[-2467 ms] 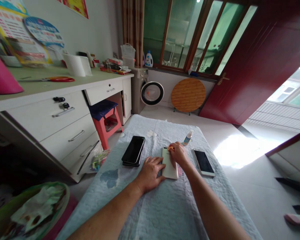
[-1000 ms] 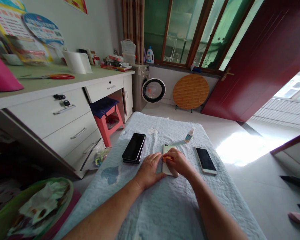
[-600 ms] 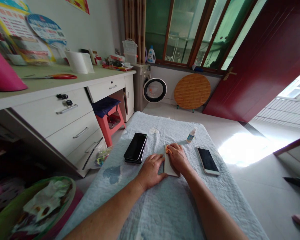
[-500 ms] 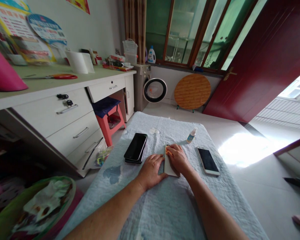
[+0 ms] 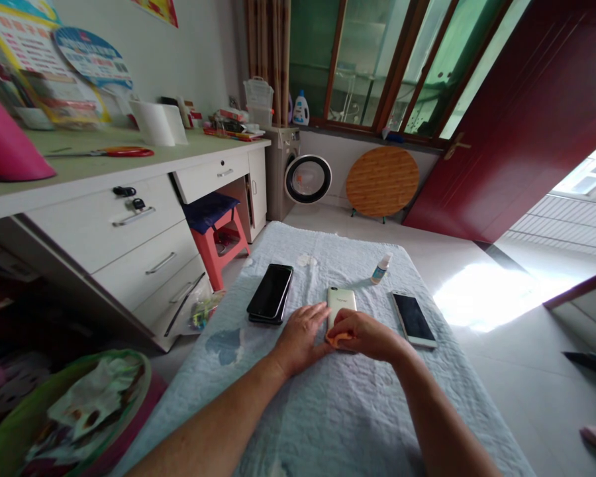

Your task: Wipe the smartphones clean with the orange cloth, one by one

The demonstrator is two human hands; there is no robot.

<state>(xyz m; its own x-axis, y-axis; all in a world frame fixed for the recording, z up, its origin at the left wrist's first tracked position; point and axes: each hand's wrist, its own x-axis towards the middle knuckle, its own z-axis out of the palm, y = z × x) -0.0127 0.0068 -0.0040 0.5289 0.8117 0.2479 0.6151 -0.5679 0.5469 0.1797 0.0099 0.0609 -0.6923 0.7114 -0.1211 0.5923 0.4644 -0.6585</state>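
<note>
A pale gold smartphone [image 5: 342, 301] lies back side up on the light blue quilted cloth [image 5: 322, 424]. My left hand [image 5: 302, 336] rests flat against its left edge, fingers stretched and thumb by the lower corner. Pinched in my right hand [image 5: 365, 333] is a small orange cloth [image 5: 338, 340], pressed on the lower part of the phone's back. To the left lie black smartphones [image 5: 271, 293], one on top of another. A white smartphone [image 5: 414, 319] with a dark screen lies to the right. Behind it stands a small spray bottle [image 5: 381, 269].
Along the left runs a white desk [image 5: 144, 242] with drawers, and a red stool [image 5: 221, 245] beneath it. A waste bin [image 5: 146, 391] stands at the lower left. Farther back are an open washing machine [image 5: 281, 169] and a round wooden tabletop [image 5: 382, 180].
My right hand has moved with the orange cloth from the top of the phone's back down to its lower end, uncovering the upper part. My left hand stays in place.
</note>
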